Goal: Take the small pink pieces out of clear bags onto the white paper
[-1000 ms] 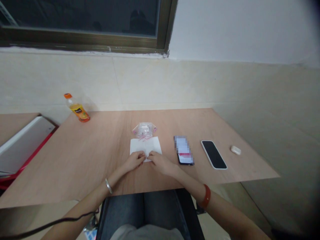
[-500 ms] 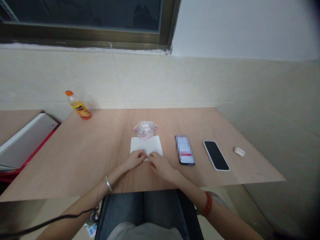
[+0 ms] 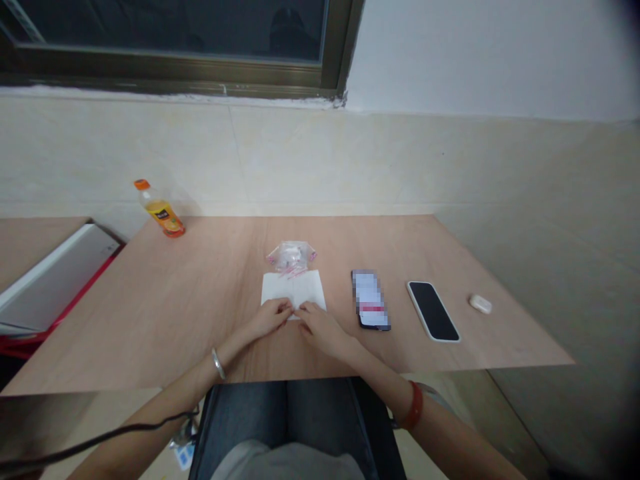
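A white sheet of paper (image 3: 293, 285) lies flat on the table near its front edge. My left hand (image 3: 271, 317) rests on the paper's near left part, fingers bent and closed at its edge. From the other side, my right hand (image 3: 319, 325) reaches in, its fingers closed on the near right part. The fingertips of both hands almost meet at the middle of the sheet's near edge, covering much of it. Just beyond the paper, touching or overlapping its far edge, is a clear plastic bag (image 3: 291, 255) with pinkish marks; its contents are unclear.
Right of the paper lie a phone (image 3: 369, 293) with a lit, blurred screen, a white-framed phone (image 3: 433, 311) with a dark screen, and a small white case (image 3: 481, 304). An orange-capped juice bottle (image 3: 163, 212) stands at the back left. A black cable (image 3: 110, 433) crosses the lower left.
The view has shifted very slightly. Both hands, the paper and the other things keep practically the same places.
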Available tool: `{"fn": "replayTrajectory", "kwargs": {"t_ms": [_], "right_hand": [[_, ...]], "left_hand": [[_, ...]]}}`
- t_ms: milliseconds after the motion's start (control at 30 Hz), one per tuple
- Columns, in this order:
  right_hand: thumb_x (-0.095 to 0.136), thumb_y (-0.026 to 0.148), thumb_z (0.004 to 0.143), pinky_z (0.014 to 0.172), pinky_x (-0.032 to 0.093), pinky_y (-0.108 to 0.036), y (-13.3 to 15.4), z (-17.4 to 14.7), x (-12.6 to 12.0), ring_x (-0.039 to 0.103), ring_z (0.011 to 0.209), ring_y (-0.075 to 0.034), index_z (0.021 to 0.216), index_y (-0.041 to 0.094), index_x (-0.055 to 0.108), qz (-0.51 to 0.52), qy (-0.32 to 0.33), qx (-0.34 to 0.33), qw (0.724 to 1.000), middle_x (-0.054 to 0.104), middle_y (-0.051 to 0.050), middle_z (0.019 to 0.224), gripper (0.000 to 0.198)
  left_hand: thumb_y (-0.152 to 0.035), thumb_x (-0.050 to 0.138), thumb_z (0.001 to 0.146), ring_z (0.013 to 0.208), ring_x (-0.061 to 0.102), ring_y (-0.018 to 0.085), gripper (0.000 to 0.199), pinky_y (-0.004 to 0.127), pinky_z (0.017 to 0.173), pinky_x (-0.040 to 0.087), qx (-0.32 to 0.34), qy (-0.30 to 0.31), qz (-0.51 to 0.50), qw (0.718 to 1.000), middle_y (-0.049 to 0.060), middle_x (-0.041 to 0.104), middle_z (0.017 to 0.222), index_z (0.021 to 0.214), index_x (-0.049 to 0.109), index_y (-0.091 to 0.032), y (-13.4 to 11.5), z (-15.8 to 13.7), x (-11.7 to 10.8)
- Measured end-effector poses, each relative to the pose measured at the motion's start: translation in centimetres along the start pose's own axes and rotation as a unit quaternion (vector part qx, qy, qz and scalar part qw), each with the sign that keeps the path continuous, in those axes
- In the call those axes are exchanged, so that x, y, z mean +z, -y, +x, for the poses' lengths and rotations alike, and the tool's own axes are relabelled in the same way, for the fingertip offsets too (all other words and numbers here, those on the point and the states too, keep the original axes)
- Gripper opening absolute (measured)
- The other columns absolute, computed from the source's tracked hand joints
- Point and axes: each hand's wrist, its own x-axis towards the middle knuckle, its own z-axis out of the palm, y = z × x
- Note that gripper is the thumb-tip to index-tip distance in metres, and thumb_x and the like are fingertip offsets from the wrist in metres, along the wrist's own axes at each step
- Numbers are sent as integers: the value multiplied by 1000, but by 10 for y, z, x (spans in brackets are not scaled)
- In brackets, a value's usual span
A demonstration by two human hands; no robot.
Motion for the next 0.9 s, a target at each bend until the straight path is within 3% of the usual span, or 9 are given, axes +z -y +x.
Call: {"fn": "replayTrajectory", "kwargs": {"t_ms": [433, 900], "right_hand": [[44, 10, 85, 90, 40, -29, -8, 0, -2, 48, 105, -18, 118, 17, 55, -4, -8, -9, 1000, 51, -9, 110, 36], [44, 19, 89, 79, 41, -29, -18, -1, -7, 53, 91, -20, 116, 18, 59, -74, -24, 84, 993, 52, -11, 101, 31]], "left_hand": [[-40, 45, 82, 47, 42, 9, 26, 20, 47, 29, -7, 0, -19, 1000, -3, 50, 54, 74, 51, -16, 4, 0, 2], [-34, 48, 80, 48, 46, 10, 19, 20, 49, 31, -10, -6, 2, 1000, -4, 51, 53, 83, 53, -16, -7, -4, -1]]}}
